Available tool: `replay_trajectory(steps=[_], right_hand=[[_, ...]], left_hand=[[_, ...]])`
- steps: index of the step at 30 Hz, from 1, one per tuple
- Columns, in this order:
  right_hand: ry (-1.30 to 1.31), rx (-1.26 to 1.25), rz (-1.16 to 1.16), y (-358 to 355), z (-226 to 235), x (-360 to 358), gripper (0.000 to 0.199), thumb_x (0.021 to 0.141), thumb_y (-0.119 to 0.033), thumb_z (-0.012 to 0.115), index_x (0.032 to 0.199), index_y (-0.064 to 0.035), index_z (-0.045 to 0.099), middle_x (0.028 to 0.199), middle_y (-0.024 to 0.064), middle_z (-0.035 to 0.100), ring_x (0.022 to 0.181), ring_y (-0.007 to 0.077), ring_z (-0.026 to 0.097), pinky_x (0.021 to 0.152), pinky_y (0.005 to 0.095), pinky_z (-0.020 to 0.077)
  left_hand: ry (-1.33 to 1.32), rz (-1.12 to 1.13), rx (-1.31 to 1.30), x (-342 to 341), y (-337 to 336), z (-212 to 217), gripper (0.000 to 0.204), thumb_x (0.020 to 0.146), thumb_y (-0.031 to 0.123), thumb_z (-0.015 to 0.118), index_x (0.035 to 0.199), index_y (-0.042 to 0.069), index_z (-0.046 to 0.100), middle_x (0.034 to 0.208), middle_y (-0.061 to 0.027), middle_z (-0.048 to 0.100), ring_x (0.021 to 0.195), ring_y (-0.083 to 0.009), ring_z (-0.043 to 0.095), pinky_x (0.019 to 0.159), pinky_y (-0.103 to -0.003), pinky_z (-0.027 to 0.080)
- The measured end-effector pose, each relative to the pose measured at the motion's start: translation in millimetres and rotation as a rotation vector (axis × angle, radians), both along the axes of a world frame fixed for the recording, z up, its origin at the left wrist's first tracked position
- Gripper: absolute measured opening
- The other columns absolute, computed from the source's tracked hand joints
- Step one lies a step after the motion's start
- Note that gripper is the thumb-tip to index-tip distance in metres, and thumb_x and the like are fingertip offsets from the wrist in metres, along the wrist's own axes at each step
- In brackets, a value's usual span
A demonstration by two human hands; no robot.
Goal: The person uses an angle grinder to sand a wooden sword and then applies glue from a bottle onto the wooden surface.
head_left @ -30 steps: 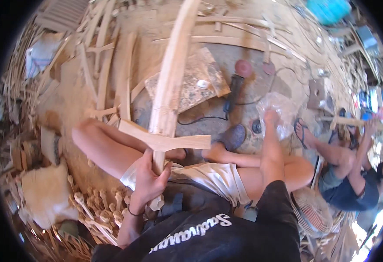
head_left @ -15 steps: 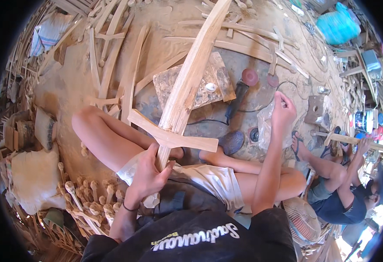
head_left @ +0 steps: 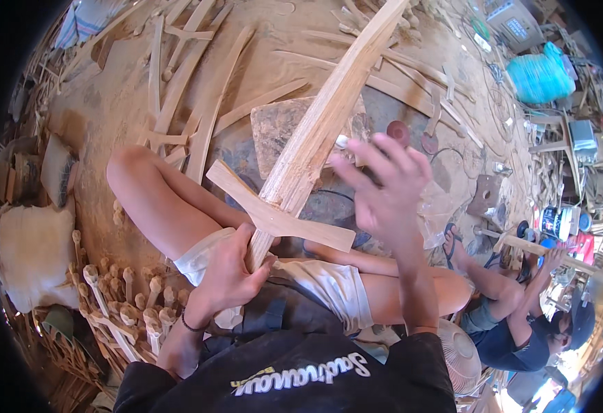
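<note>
The left hand (head_left: 236,270) grasps a wooden sword (head_left: 315,134); the right hand (head_left: 387,184) is released, loosely splayed, the blade (head_left: 346,86) just left of it.

Black short-sleeved cloth T-shirt (head_left: 291,385) worn, white script lettering (head_left: 301,375) and smaller yellow lettering (head_left: 250,380) printed on front. Off-white cloth shorts (head_left: 332,289) worn. Dark fabric with blue patch (head_left: 272,315) seen at waist. Thin dark bracelet (head_left: 189,325) worn on left wrist (head_left: 199,313).
</note>
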State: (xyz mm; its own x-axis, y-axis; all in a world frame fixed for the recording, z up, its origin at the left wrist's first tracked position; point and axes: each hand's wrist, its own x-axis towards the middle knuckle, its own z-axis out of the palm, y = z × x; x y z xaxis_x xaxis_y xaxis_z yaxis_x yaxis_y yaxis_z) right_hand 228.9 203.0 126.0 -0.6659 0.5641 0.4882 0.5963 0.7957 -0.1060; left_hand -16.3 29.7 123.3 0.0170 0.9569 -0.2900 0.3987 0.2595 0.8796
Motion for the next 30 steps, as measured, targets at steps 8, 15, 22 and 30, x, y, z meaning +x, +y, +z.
replay_trajectory(steps=[8,15,22,30], right_hand=[[0.005,-0.022,0.145,10.2,-3.1,3.0,0.069,0.081,0.005,0.061,0.134,-0.0379,0.074,0.150,-0.0013,0.061,0.143,0.0262,0.051,0.119,0.0501,0.0294],[0.014,-0.024,0.214,17.8,-6.4,8.2,0.084,0.077,0.006,0.064,0.147,-0.0413,0.063,0.161,-0.0011,0.054,0.149,0.0275,0.045,0.122,0.0554,0.0306],[0.179,-0.075,0.156,29.6,-18.7,18.8,0.086,0.077,0.000,0.068,0.154,-0.0375,0.058,0.168,0.0009,0.045,0.154,0.0324,0.040,0.121,0.0643,0.0273],[0.177,-0.045,-0.383,39.3,-36.0,65.4,0.046,0.093,0.000,0.068,0.138,-0.0071,0.065,0.150,0.0203,0.057,0.141,0.0370,0.052,0.117,0.0502,0.0400]], left_hand=[[-0.037,0.024,0.044,-1.6,-2.0,3.3,0.030,0.088,0.005,0.073,0.115,-0.002,0.062,0.101,-0.0208,0.075,0.095,-0.0403,0.073,0.083,-0.045,0.055],[-0.022,0.032,0.049,1.6,-2.7,6.6,0.032,0.087,0.004,0.073,0.117,-0.002,0.062,0.101,-0.0212,0.074,0.094,-0.0407,0.072,0.083,-0.044,0.055],[-0.013,0.049,0.075,12.0,1.8,-2.0,0.033,0.087,0.005,0.074,0.116,-0.002,0.059,0.097,-0.0222,0.072,0.092,-0.0414,0.072,0.080,-0.044,0.055],[0.011,0.034,0.080,13.0,-6.0,-12.1,0.035,0.087,0.009,0.076,0.115,-0.002,0.059,0.093,-0.0234,0.069,0.088,-0.0441,0.071,0.076,-0.046,0.054]])
